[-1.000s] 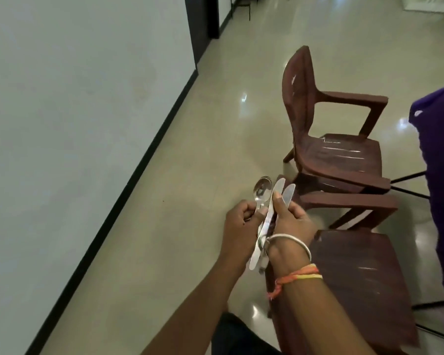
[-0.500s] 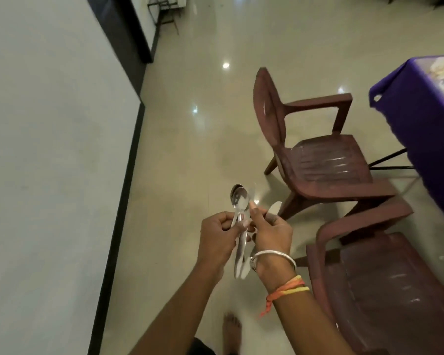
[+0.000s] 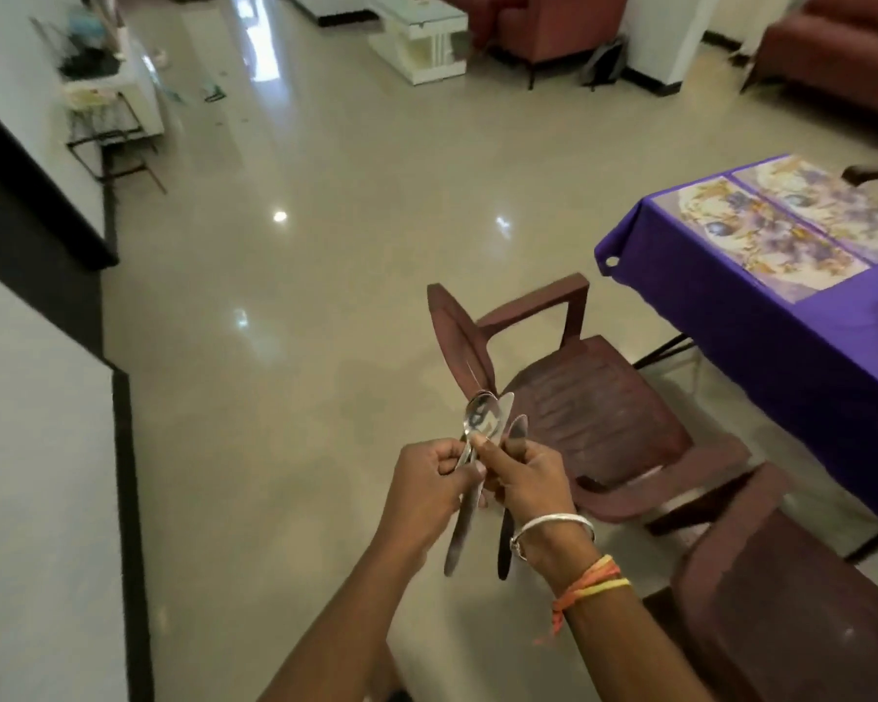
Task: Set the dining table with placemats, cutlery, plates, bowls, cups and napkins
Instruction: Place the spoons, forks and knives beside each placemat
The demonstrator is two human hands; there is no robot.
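Gripping hands: the left hand [image 3: 427,481] and right hand [image 3: 530,478] are both clamped round the cutlery [image 3: 483,423].
Cutlery: held bunched upright over the floor [image 3: 325,296], well apart from the surface [image 3: 791,347].
Risk: a piece could be dropped if the bunch is loosened.

Left hand [image 3: 425,481] and right hand [image 3: 530,481] grip cutlery [image 3: 483,422].

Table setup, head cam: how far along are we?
Done: two placemats lie on the table's visible corner. In hand: the left hand and right hand both grip a bundle of cutlery, not yet at the table. Left: laying the cutlery, then plates, bowls, cups and napkins. None show on the part of the table in view, and the rest is out of frame.
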